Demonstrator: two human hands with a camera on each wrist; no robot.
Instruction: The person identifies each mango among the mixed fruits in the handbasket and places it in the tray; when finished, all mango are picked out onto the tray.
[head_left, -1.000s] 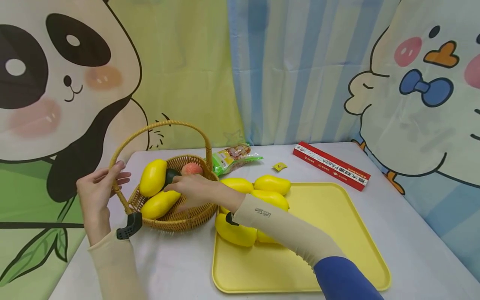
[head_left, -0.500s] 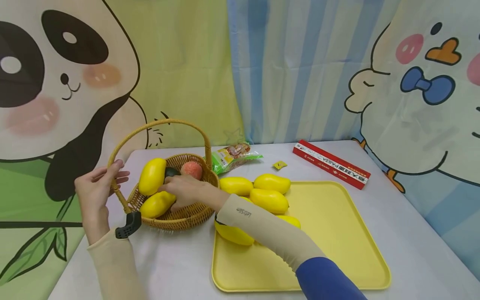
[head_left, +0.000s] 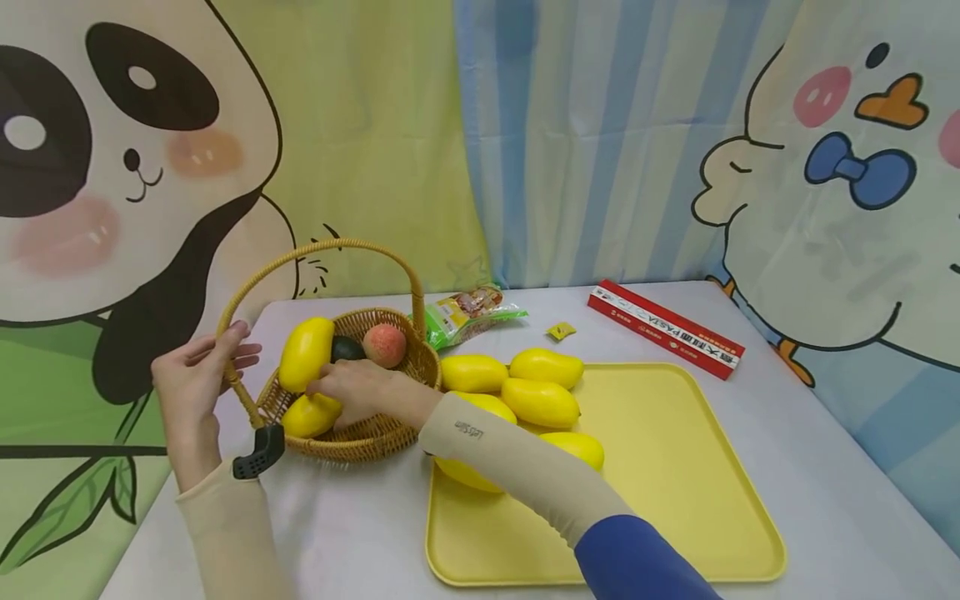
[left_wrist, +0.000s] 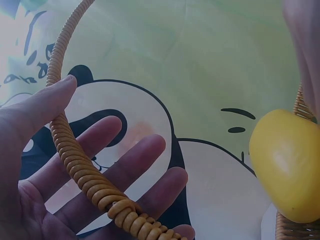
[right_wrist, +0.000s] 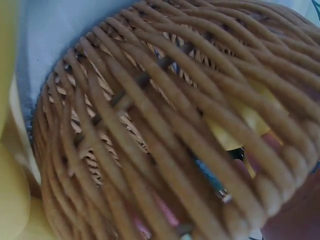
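Note:
My left hand (head_left: 197, 392) holds the arched handle (left_wrist: 82, 172) of a wicker basket (head_left: 352, 452), the thumb in front of it and the fingers behind. My right hand (head_left: 360, 390) reaches into the basket and grips the right end of a yellow mango (head_left: 306, 417), which its fingers partly cover. Another mango (head_left: 307, 354) leans at the basket's left side, just beyond those fingertips. A dark green rounded item (head_left: 347, 348) and a peach (head_left: 385, 345) lie at the back of the basket. In the right wrist view the basket's woven side (right_wrist: 150, 115) hides most of the hand.
Right of the basket, a yellow tray (head_left: 675, 475) bears several mangoes (head_left: 540, 402), some under the right forearm. Behind stand a green snack bag (head_left: 468, 315), a small yellow packet (head_left: 560, 332) and a red pasta box (head_left: 666, 327). Printed curtains enclose the table.
My right hand has moved left and further over the lower mango, covering more of it and uncovering the peach and dark green item. The left hand stays on the handle.

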